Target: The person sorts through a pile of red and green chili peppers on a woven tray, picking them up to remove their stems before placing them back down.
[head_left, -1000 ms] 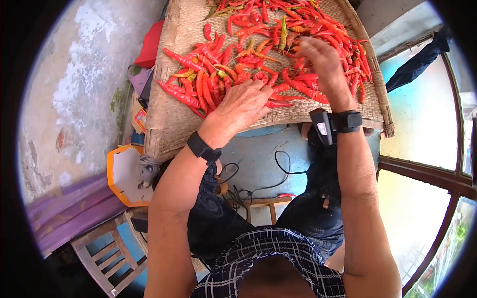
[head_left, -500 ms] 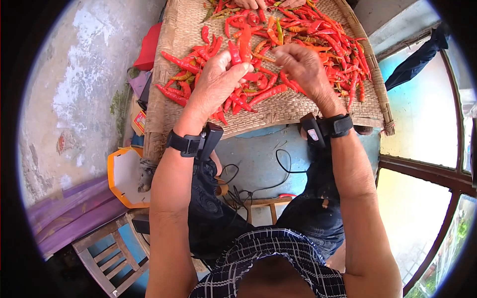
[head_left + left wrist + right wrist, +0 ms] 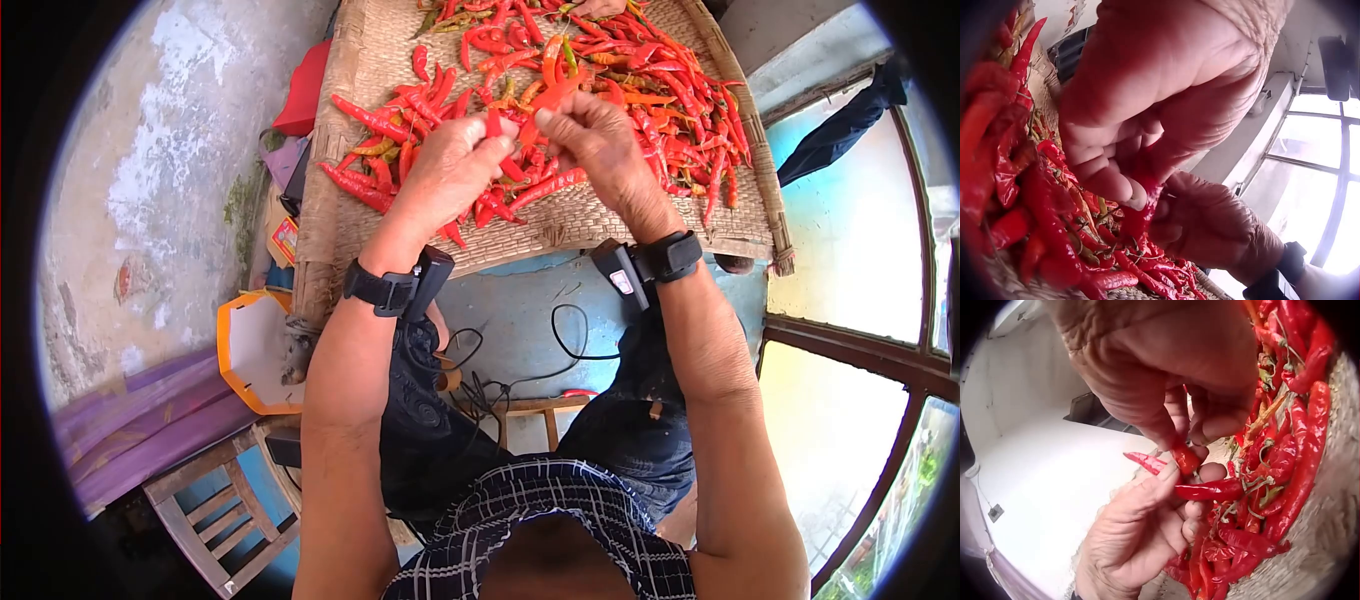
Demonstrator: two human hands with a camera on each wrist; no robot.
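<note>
A heap of red chillies (image 3: 640, 70) lies on a woven bamboo tray (image 3: 345, 230). Just above its near side my two hands meet. My left hand (image 3: 495, 135) holds a few red chillies (image 3: 1210, 489) in curled fingers (image 3: 1110, 178). One of them (image 3: 1141, 212) pokes out under the fingertips. My right hand (image 3: 550, 120) pinches the end of a red chilli (image 3: 1185, 456) between thumb and fingers, right against the left hand (image 3: 1141, 531). An orange-red chilli (image 3: 550, 95) sticks up between the hands. In the left wrist view my right hand (image 3: 1210, 225) sits just behind the held chilli.
The tray rests above my lap. Below it are black cables (image 3: 500, 385) and a small wooden stool (image 3: 540, 408). An orange-rimmed container (image 3: 255, 355) and a wooden chair (image 3: 215, 510) stand at the left, a window (image 3: 860, 300) at the right. Another person's hand (image 3: 600, 8) touches the chillies at the far edge.
My left hand has lifted off the heap with chillies in it. My right hand has come back from the far chillies and now pinches a chilli at the left hand.
</note>
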